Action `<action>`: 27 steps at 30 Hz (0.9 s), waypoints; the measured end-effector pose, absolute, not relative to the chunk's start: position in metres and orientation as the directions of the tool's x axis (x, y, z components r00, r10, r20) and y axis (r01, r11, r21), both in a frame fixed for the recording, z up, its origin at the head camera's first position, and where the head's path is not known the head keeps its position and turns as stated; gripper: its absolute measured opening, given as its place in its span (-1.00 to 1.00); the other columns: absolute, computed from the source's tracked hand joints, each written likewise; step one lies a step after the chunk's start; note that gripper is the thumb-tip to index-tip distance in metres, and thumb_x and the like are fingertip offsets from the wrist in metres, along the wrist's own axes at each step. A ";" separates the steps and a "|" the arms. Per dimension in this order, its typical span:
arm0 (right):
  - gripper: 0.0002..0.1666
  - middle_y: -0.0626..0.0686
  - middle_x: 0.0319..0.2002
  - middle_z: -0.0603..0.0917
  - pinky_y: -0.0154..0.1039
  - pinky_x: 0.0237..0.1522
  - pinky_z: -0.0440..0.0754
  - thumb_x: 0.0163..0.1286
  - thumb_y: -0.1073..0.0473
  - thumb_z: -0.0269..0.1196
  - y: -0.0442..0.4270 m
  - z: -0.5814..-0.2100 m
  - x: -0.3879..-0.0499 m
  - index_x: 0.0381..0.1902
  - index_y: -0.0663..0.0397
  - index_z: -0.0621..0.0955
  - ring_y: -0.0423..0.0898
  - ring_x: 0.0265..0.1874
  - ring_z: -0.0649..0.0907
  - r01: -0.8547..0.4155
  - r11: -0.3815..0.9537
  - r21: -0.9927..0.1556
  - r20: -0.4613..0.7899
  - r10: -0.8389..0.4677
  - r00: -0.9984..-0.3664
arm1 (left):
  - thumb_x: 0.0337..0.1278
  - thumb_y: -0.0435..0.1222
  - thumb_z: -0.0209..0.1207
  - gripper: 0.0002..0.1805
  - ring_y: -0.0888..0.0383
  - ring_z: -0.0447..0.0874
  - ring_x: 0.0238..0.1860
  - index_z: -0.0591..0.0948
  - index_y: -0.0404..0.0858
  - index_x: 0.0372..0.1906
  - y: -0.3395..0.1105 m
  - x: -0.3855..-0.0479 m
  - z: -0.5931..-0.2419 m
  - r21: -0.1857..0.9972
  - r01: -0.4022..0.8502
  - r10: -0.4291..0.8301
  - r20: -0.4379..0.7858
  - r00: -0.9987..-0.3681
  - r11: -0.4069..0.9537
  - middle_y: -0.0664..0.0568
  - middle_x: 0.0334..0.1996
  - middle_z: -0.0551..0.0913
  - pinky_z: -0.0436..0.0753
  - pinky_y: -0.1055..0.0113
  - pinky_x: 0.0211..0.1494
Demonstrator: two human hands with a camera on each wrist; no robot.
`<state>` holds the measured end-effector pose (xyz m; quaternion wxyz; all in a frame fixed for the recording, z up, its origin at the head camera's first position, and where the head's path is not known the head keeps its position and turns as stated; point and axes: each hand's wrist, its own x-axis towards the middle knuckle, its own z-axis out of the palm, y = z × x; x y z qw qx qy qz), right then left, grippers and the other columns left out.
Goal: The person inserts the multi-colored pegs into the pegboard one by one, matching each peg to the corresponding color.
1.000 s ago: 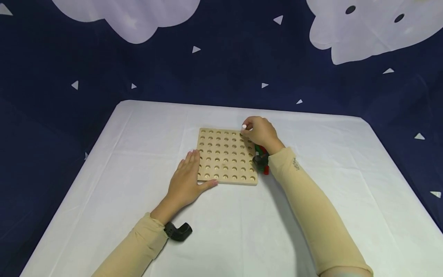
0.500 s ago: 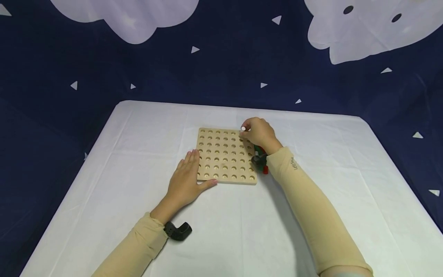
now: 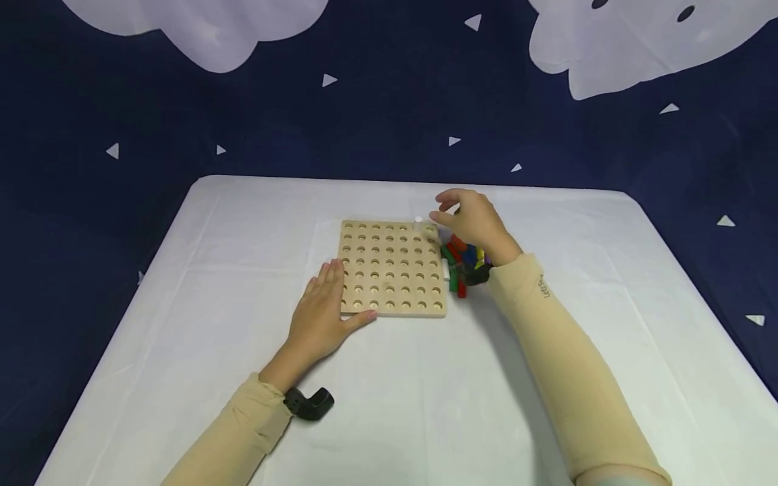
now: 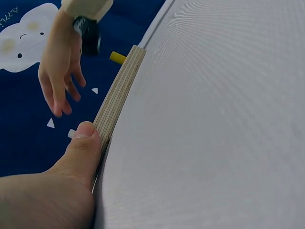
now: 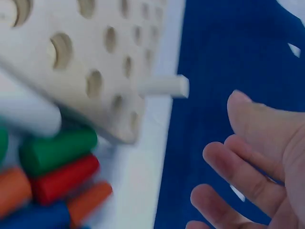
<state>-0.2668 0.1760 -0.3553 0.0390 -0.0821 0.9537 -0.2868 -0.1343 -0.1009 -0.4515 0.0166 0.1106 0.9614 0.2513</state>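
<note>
A light wooden board (image 3: 389,268) with rows of round holes lies on the table. One white peg (image 3: 418,223) stands upright in a hole of its far row, towards the right; the right wrist view shows this white peg (image 5: 164,87) too. My left hand (image 3: 319,314) rests along the board's left edge, thumb (image 4: 83,138) at its near edge. Beyond the far right corner my right hand (image 3: 477,219) hangs in the air with loosely bent fingers, nothing between them, apart from the peg.
Right of the board lies a pile of coloured pegs, among them green (image 5: 59,150), red (image 5: 66,179) and blue (image 5: 40,217). A white peg (image 3: 446,270) lies against the board's right edge. Behind the white-covered table (image 3: 389,398) hangs a dark blue cloth (image 3: 389,115).
My right hand has let go of the white peg, which stands in the board, and has moved right and away with its fingers parted. The left hand keeps its place on the board.
</note>
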 end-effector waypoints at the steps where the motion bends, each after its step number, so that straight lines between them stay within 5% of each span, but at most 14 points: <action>1: -0.45 0.10 0.06 0.69 -0.06 -0.07 0.61 0.40 -0.09 0.27 0.181 -0.353 -0.264 0.24 0.06 0.58 0.05 -0.10 0.62 -0.140 0.816 -0.561 -0.015 -0.179 -0.984 | 0.09 0.40 0.11 0.29 -0.06 -0.26 0.63 -0.19 -0.35 0.58 -0.101 -0.134 -0.451 0.487 0.206 0.222 0.026 -0.975 0.849 -0.17 0.60 -0.18 -0.14 0.02 0.66; 11: -0.49 0.12 0.12 0.65 0.01 -0.02 0.60 0.48 -0.08 0.19 0.229 -0.357 -0.229 0.23 0.09 0.59 0.09 -0.02 0.58 -0.178 0.810 -0.559 0.026 -0.198 -0.980 | 0.09 0.39 0.13 0.30 -0.09 -0.24 0.63 -0.19 -0.37 0.58 -0.101 -0.134 -0.450 0.488 0.210 0.224 0.031 -0.974 0.847 -0.20 0.60 -0.17 -0.14 0.00 0.66; 27: -0.60 0.08 0.02 0.67 -0.07 -0.09 0.51 0.40 0.01 0.29 0.230 -0.385 -0.205 0.10 0.08 0.67 0.05 -0.10 0.54 -0.275 0.820 -0.503 0.030 -0.302 -0.953 | 0.08 0.37 0.16 0.30 -0.10 -0.25 0.63 -0.19 -0.38 0.57 -0.101 -0.134 -0.451 0.498 0.213 0.228 0.031 -0.973 0.840 -0.21 0.60 -0.17 -0.14 -0.03 0.65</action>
